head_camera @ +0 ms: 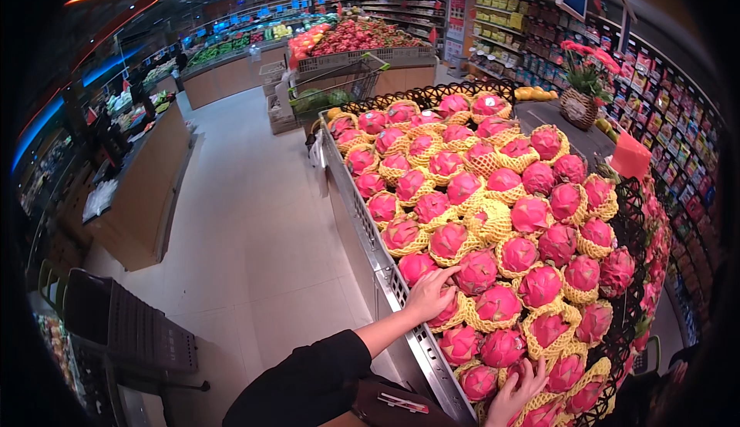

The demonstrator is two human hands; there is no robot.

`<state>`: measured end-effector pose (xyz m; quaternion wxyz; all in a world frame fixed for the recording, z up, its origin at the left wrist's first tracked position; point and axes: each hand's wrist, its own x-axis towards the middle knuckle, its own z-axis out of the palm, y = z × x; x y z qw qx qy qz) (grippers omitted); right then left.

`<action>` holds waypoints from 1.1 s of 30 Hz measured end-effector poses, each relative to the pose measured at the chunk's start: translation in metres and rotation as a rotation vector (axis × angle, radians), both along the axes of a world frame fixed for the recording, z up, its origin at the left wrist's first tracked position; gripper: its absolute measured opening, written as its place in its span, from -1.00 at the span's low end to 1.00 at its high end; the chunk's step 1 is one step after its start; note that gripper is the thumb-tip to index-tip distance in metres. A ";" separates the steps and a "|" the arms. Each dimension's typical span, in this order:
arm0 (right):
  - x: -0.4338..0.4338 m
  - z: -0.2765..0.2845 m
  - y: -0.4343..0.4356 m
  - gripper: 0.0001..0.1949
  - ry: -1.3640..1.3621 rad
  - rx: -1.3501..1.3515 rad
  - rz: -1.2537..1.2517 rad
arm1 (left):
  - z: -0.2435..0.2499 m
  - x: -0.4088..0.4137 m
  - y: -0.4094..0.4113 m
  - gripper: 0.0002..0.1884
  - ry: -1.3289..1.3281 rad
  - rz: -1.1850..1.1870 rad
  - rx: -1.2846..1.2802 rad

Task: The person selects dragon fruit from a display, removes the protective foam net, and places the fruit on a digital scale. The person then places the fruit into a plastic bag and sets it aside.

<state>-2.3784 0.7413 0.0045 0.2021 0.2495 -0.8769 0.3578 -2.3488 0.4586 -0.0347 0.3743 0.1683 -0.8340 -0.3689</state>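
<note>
Pink dragon fruits, many in yellow foam net sleeves, fill a long display bin [388,279] before me. My left hand [430,296] reaches over the bin's metal edge, its index finger extended to the side of a dragon fruit [477,271]. Below that hand, another dragon fruit [444,313] is partly covered by it. My right hand [517,391] is lower in the picture, fingers spread over the near fruits, just below a dragon fruit [503,347]. It partly hides the fruit under it. Neither hand appears to grip anything.
A shopping cart [341,89] stands at the bin's far left corner. Dark crates [147,329] are at lower left, beyond a tiled aisle [260,224]. Black lattice fencing [627,253] lines the bin's right side. A flower basket [578,107] and a red card [630,155] stand behind.
</note>
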 end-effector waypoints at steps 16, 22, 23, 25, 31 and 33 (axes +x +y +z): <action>0.021 -0.003 -0.061 -0.82 0.059 0.112 0.347 | -0.014 -0.006 -0.005 -0.84 0.011 0.044 -0.003; 0.020 -0.001 -0.058 -0.81 0.121 0.152 0.390 | -0.017 -0.002 -0.005 -0.84 0.030 0.051 0.008; 0.019 -0.001 -0.057 -0.81 0.136 0.154 0.397 | -0.017 -0.002 -0.005 -0.84 0.044 0.061 0.014; 0.019 -0.003 -0.054 -0.80 0.153 0.112 0.413 | -0.016 -0.003 -0.003 -0.84 0.062 0.070 0.029; 0.025 -0.020 -0.052 -0.76 -0.014 0.073 0.394 | -0.018 0.000 -0.004 -0.83 0.043 0.090 0.069; 0.025 -0.024 -0.053 -0.78 0.004 0.022 0.391 | -0.019 0.001 -0.004 -0.85 0.033 0.090 0.061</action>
